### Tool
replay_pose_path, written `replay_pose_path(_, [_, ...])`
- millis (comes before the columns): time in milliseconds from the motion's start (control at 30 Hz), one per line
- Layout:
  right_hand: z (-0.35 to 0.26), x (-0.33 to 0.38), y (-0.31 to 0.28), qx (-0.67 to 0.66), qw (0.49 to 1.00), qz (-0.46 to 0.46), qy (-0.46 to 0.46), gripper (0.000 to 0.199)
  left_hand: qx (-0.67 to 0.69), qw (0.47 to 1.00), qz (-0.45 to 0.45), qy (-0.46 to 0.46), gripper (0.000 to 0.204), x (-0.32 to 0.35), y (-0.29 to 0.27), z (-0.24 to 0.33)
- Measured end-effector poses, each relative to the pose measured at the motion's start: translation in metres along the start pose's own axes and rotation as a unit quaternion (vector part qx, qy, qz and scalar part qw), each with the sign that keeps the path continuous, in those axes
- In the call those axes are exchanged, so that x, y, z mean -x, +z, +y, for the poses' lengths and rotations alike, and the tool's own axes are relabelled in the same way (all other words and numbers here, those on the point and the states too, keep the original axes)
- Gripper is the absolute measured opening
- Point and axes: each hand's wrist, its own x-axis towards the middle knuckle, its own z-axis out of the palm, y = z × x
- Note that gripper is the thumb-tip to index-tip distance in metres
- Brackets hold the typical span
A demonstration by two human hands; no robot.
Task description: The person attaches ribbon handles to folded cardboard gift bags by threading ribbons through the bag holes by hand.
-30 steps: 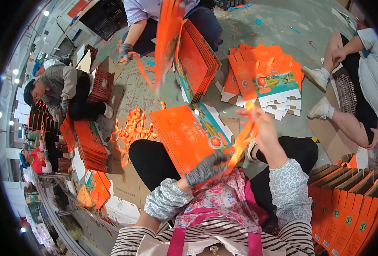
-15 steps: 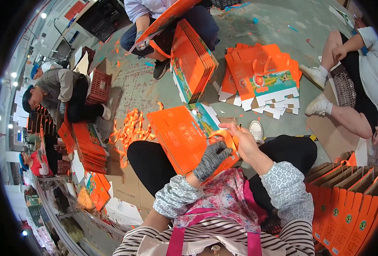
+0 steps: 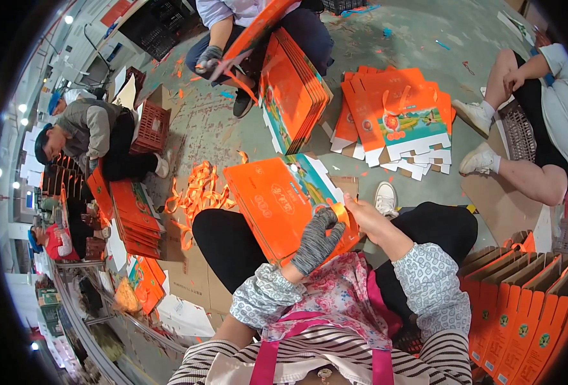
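Observation:
Across my lap lies a flat orange carton point(image 3: 261, 196) with a green landscape panel along its far right side. My left hand point(image 3: 319, 239), in a grey knitted glove, rests on the carton's face with its fingers closed on an orange ribbon point(image 3: 340, 212). My bare right hand point(image 3: 370, 217) is at the carton's right edge, its thumb and fingers pinched at the same ribbon. The palm hides most of its fingertips. To the left of the carton, a heap of loose orange ribbons point(image 3: 200, 192) lies on the floor.
Ahead stand a leaning stack of cartons point(image 3: 293, 96) and a flat pile of cartons point(image 3: 393, 112). Folded cartons point(image 3: 521, 308) stand in a row at my right. A co-worker point(image 3: 258, 38) sits opposite, another person point(image 3: 540, 115) to the right, others at left beside a red crate point(image 3: 150, 128).
My right hand has come down and in, its raised fingers now closed at the ribbon. My left fingers have curled in more. The co-worker opposite has moved a gloved hand along a carton.

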Motion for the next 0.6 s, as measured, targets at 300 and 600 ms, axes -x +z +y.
replay_pose_path(300, [0.002, 0.001, 0.002, -0.016, 0.996, -0.043, -0.079, 0.045, -0.142, 0.981, -0.082, 0.101, 0.018, 0.003, -0.007, 0.016])
replay_pose_path(600, [-0.015, 0.014, 0.011, -0.085, 0.992, 0.004, -0.095, 0.027, -0.149, 0.978, -0.128, 0.072, 0.021, 0.021, 0.007, 0.009])
